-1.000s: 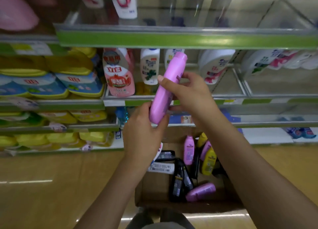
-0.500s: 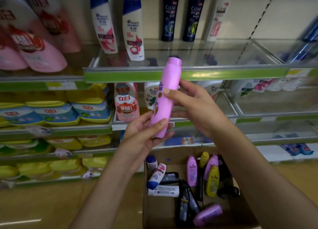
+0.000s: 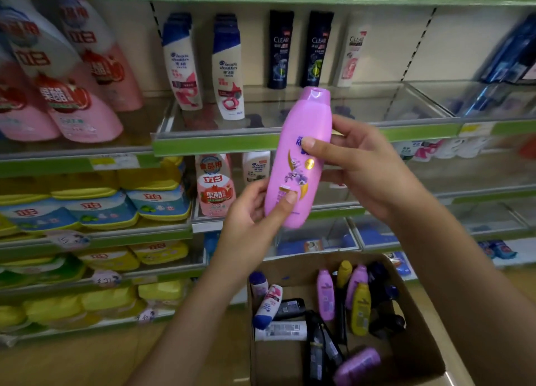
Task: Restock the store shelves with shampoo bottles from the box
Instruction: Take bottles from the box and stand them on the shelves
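Both hands hold one pink shampoo bottle (image 3: 298, 159) upright at the centre of the frame, cap up, its label facing the camera. The left hand (image 3: 255, 211) has its grip clenched on the bottle's lower end, thumb pressed across the front. The right hand (image 3: 365, 165) grasps the middle from the right side, thumb on the label. Behind the bottle runs a glass shelf (image 3: 214, 143) with a green front strip, carrying white bottles (image 3: 229, 69) and dark bottles (image 3: 280, 49). At the lower right, an open cardboard box (image 3: 417, 333) on the floor holds more bottles, lying and standing.
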{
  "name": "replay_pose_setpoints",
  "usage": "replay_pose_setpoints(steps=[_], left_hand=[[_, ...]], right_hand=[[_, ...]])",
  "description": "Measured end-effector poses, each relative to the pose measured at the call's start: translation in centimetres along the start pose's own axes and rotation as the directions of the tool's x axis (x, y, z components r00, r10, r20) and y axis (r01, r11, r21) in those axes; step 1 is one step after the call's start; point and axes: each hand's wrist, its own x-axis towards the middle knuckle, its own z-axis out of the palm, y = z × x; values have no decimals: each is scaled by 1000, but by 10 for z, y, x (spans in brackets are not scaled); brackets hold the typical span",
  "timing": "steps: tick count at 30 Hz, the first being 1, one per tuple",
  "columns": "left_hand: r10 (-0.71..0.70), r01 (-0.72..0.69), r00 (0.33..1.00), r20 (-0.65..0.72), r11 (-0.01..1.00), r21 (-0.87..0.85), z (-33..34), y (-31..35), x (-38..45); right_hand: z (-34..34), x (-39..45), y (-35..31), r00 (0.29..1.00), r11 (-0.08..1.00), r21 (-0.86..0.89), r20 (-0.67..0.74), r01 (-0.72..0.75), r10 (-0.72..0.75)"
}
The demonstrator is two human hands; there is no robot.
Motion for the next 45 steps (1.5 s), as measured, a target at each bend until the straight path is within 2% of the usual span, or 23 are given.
replay_pose_setpoints(steps=[3, 8, 13, 19, 24, 30, 36, 45], left_hand=[[-33, 33, 993, 117, 999, 0, 3, 6, 3], [15, -11, 992, 129, 1000, -28, 26, 11, 7], [27, -21, 987, 156, 999, -38, 66, 9, 13], [32, -26, 993, 116, 998, -58, 134, 2, 31], [67, -62, 995, 68, 995, -75, 205, 1, 58], [98, -104, 993, 67, 991, 88, 271, 2, 118], [212, -189, 976, -38, 927, 323, 299, 0, 183], [242, -205, 969, -42, 892, 404, 303, -11, 276]], right_hand=[[-13, -11, -9, 1000, 1000, -11, -12, 26, -26], [-37, -23, -22, 999, 999, -7, -7, 50, -50], [-76, -29, -30, 992, 995, 36, -93, 88, -84], [-141, -31, -28, 991, 991, 97, -112, 89, -78], [-215, -14, -39, 993, 994, 28, -57, 103, -101], [-293, 26, -41, 990, 989, 35, -20, 140, -140], [-333, 78, -41, 976, 972, 103, 40, 210, -215], [-358, 157, -15, 962, 958, 98, 14, 269, -272]])
